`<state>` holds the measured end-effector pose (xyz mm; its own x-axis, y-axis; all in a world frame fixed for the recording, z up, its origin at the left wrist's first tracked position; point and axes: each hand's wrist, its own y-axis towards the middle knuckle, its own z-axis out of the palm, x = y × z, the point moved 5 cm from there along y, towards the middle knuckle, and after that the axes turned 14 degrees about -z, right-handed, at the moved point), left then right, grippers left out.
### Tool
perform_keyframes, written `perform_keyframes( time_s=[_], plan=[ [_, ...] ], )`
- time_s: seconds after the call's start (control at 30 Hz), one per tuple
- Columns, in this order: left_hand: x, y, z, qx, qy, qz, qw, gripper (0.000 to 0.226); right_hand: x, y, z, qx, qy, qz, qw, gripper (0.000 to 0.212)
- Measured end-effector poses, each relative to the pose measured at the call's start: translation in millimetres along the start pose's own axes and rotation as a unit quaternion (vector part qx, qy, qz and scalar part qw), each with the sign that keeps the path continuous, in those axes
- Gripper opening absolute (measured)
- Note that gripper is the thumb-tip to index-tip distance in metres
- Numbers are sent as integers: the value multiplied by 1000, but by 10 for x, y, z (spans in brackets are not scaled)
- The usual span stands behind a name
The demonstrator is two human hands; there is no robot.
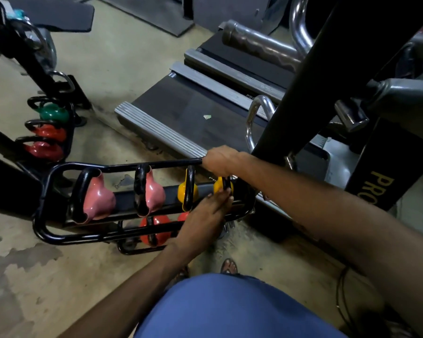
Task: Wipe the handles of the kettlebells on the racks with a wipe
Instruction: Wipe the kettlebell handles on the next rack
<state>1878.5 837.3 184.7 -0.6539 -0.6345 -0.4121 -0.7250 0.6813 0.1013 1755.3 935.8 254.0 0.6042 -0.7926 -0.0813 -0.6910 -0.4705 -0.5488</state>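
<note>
The person wears a plain blue garment [230,311], seen at the near middle. The left forearm [137,284] and right forearm [315,203] are bare. Dark open-toed sandals [228,266] cover the feet.

Yellow "PRO" on black upright [386,167]

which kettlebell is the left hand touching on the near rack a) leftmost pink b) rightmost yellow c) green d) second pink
b: the fingers of the left hand lie on the black handle of the rightmost yellow kettlebell, while the right hand grips the top rail.
</note>
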Motion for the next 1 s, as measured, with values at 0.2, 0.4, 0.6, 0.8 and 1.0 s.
perform_keyframes(
  time_s=[0.2,0.4,0.6,0.8,1.0],
  plan=[
    [-15,44,194,60,54,-45,996,78,58,-8,-35,34,-43,-40,998,23],
    [-82,23,124,38,20,-61,997,76,161,-20,-15,81,-31,-45,995,24],
    [-103,15,121,55,-36,-76,995,69,326,-59,46,52,-63,-69,994,16],
    [115,59,-225,15,-156,-131,979,51,197,-608,540,-319,270,136,898,11],
    [332,876,-456,158,-77,-122,977,101,256,-699,1255,-463,523,342,628,2]
  ],
)
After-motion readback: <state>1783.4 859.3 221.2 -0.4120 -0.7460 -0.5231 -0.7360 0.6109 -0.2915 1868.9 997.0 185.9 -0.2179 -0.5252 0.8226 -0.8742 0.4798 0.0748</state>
